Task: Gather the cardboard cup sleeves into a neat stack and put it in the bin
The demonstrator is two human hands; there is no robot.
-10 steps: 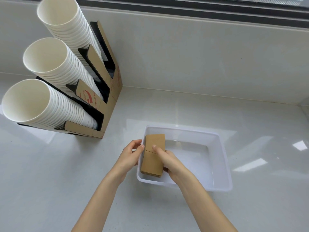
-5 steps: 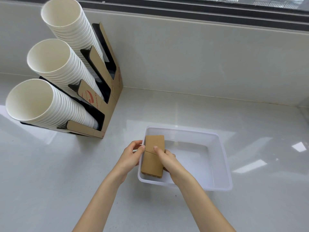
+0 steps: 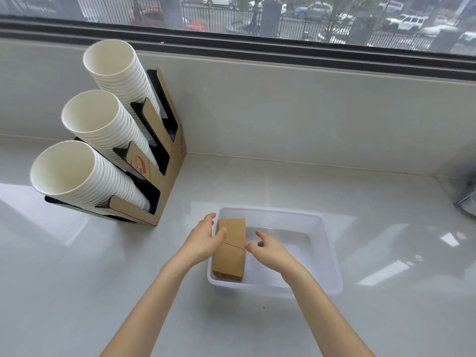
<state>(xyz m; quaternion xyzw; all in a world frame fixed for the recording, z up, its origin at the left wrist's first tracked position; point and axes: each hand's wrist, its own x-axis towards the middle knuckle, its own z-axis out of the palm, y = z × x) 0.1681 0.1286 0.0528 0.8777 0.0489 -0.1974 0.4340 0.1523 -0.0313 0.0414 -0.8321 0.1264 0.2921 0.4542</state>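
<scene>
The brown stack of cardboard cup sleeves point(image 3: 230, 249) lies inside the white plastic bin point(image 3: 332, 256), along its left wall. My left hand point(image 3: 203, 239) is at the stack's left side, with the thumb on the stack's top and the fingers over the bin's left rim. My right hand point(image 3: 268, 249) hovers inside the bin just right of the stack. Its fingers are spread and it holds nothing, and its thumb tip is close to the stack's right edge.
A cardboard cup holder point(image 3: 164, 161) with three rows of white paper cups point(image 3: 85, 140) stands at the back left on the white counter point(image 3: 77, 279). A window ledge and wall run behind. A grey object point(image 3: 467, 199) sits at the right edge.
The stack has come down to rest in the bin. My right hand has let go of it and opened to its right. The view has tilted up and now shows the window.
</scene>
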